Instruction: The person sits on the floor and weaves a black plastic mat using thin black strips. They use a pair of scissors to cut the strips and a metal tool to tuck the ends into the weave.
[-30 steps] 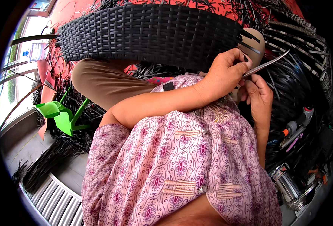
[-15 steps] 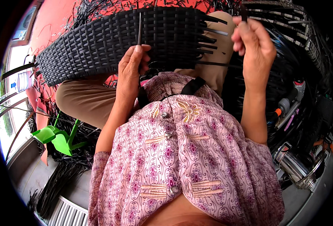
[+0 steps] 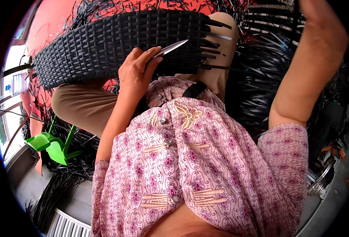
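Spanning the view in front of the person's folded legs, the black woven panel (image 3: 115, 47) sat with loose strip ends (image 3: 218, 37) jutting over the trouser leg (image 3: 224, 75) at right. Black strip heap (image 3: 257, 87) lay right of that leg. Green dustpan (image 3: 57, 150) was lower left. Right hand (image 3: 316, 11) was mostly cut off at the top edge; couldn't tell its grip. Left hand (image 3: 137, 73), in front of the panel, pinched a pointed silvery blade (image 3: 172, 48), tip up and right. Panel contact unclear.
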Available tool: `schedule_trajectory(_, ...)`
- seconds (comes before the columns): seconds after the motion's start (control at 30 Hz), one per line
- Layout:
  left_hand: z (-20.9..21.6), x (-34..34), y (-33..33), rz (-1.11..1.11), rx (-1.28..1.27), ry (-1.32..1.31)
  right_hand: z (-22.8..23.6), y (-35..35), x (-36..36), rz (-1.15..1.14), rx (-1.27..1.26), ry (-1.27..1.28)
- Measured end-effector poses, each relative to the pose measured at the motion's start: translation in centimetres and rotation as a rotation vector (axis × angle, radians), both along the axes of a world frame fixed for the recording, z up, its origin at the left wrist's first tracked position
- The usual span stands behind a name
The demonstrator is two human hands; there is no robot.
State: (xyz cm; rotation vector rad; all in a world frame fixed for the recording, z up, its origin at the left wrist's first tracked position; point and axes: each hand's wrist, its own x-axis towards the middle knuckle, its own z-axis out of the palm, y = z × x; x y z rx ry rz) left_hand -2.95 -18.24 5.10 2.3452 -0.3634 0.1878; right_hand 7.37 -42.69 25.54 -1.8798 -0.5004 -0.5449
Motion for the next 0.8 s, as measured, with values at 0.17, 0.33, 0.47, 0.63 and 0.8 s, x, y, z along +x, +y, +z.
schedule_trajectory(0.17, 0.0, 1.1, 0.7, -0.091, 0.31, -0.193, -10.5, -0.8, -7.0, 0.047, -0.146, 0.491)
schedule_trajectory(0.33, 0.7, 1.7, 0.6, -0.112, 0.386, -0.246, -18.2, -2.0, -10.1, -0.092, -0.213, 0.571)
schedule_trajectory(0.47, 1.8, 2.2, 0.1, -0.143, 0.459, -0.276, -19.2, -1.9, -10.2, -0.214, -0.247, 0.677)
schedule_trajectory(0.63, 2.4, 2.8, -0.4, -0.155, 0.528, -0.325, -20.2, -1.7, -9.9, -0.293, -0.291, 0.593)
schedule_trajectory(0.8, 2.2, 4.1, -0.4, -0.202, 0.5, -0.359, -22.1, -1.7, -9.9, -0.333, -0.214, 0.504)
